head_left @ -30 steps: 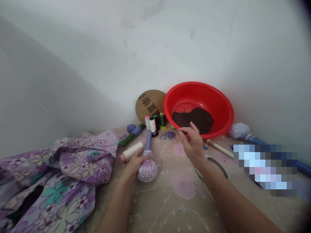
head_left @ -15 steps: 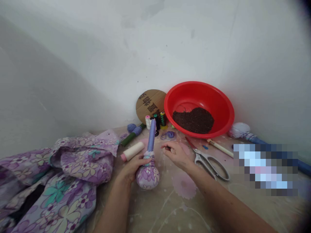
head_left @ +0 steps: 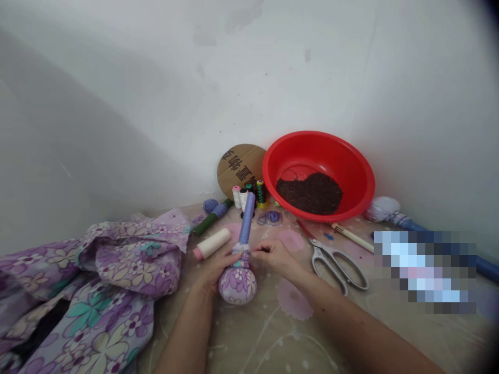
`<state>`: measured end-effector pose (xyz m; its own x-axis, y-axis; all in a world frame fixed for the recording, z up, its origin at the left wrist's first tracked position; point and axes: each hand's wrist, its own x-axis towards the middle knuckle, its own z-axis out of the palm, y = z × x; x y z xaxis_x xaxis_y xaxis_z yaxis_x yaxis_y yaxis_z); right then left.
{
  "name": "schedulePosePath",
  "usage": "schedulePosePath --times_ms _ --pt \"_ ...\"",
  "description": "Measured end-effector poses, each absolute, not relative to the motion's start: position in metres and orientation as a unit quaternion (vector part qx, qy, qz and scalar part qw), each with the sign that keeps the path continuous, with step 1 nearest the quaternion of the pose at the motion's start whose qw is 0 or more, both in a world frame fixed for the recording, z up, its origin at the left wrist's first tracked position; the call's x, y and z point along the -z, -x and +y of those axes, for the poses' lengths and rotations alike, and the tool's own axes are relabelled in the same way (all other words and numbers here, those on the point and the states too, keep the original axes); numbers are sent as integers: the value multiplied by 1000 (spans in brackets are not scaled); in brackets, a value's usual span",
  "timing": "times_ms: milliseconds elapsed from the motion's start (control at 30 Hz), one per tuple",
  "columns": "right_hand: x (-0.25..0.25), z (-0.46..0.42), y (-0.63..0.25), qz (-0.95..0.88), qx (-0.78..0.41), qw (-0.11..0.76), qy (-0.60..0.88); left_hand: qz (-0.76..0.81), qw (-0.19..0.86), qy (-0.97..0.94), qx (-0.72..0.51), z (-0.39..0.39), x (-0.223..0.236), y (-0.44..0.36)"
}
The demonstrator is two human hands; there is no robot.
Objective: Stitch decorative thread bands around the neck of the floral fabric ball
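A stick with a purple-wrapped handle and a round, flower-print cloth head, like a padded massage hammer [head_left: 237, 286], stands tilted in front of me, head down. My left hand [head_left: 218, 267] is closed round its gathered neck from the left. At the right side of that neck is my right hand [head_left: 275, 257], its fingers pinched together; whatever they hold is too small to make out. Left of the handle lies a cream thread spool [head_left: 214, 244] with a pink end. Scissors [head_left: 331, 259] with grey handles rest to the right of my right hand.
A red basin [head_left: 319, 150] holding dark grains stands at the back, beside a cardboard disc [head_left: 239, 166] and thread spools [head_left: 236, 197]. Flower-print cloth [head_left: 117, 291] is heaped at left. A second padded stick [head_left: 384, 209] lies at right, partly behind a pixelated patch.
My right hand has moved left and slightly down to the hammer's neck, its fingers now closer together. The handle's top has tilted a little to the right.
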<state>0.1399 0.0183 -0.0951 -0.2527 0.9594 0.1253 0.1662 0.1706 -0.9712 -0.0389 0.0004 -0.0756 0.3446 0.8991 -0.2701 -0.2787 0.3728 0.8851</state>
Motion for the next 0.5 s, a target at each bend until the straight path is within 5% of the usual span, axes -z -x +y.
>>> schedulePosePath --times_ms 500 --pt "95 17 -148 -668 -532 378 357 392 736 -354 -424 2 76 38"
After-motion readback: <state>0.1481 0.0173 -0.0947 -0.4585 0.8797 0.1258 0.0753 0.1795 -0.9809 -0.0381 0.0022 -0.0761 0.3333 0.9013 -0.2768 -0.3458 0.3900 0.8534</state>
